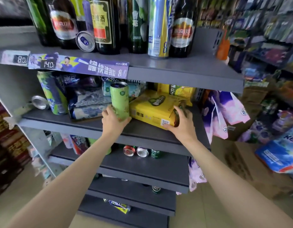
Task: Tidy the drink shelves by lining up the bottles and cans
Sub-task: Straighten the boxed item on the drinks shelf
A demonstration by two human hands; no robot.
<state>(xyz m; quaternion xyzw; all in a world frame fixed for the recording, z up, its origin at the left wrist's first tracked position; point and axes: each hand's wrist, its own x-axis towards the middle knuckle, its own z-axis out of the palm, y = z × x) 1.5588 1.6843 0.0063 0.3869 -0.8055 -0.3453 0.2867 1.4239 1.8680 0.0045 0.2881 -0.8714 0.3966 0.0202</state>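
Your left hand [113, 120] grips the upright green can [119, 100]; just beside it, your right hand [182, 123] clasps the yellow carton [150, 109].

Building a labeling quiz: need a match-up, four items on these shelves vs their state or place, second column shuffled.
Column 1:
1. green can
2. yellow carton
3. silver-topped can
4. tall blue-and-yellow can

Column 2:
A. lying on its side among bottles, top shelf
B. upright, left hand curled round its base
C. upright at the top shelf's front
D. lying flat, right hand gripping its front corner

Pairs: 1-B, 2-D, 3-A, 4-C
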